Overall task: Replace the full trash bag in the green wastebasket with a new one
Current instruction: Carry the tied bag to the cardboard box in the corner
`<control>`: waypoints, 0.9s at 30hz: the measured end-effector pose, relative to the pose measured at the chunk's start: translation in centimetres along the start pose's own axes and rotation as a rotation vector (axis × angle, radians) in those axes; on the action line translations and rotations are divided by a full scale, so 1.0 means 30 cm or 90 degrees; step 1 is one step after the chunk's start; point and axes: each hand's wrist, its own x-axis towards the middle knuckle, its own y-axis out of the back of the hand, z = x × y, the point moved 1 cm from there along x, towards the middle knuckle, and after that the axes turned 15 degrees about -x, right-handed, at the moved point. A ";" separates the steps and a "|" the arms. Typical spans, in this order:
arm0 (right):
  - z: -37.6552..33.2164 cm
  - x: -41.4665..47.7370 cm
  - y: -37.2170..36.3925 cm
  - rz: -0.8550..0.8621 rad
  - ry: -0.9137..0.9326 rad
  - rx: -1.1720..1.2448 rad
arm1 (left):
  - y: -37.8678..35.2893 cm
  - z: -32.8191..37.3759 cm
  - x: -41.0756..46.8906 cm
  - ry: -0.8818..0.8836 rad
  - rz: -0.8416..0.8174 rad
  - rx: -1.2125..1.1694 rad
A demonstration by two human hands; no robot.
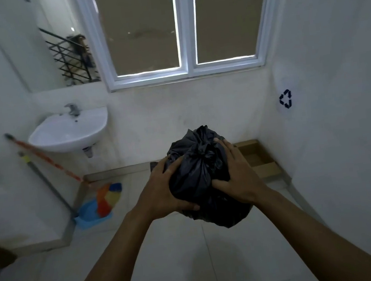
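A full black trash bag (199, 181), knotted at the top, hangs in the air in front of me, above the tiled floor. My left hand (165, 190) grips its left side with fingers spread over the plastic. My right hand (236, 176) presses against its right side, thumb low on the bag. Both arms are stretched forward. The green wastebasket is not in view.
A white wall sink (70, 132) hangs at the left, with a broom (47, 158) and a blue dustpan (94, 211) below it. A cardboard box (257, 156) lies in the right corner. A white bag with a recycling sign (285, 98) hangs on the right wall. Window ahead.
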 end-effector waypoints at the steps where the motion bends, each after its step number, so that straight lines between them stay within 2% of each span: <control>1: 0.045 0.061 -0.008 -0.004 -0.018 0.008 | -0.006 -0.029 0.089 -0.001 -0.014 -0.003; 13: 0.620 0.678 -0.026 0.056 -0.190 0.030 | -0.195 -0.226 1.106 -0.074 -0.207 -0.022; 17: 0.837 0.909 -0.055 0.065 -0.197 0.044 | -0.278 -0.320 1.418 -0.084 -0.213 -0.036; 27: 1.278 1.529 -0.168 0.006 -0.193 0.053 | -0.361 -0.542 2.087 -0.030 -0.218 -0.045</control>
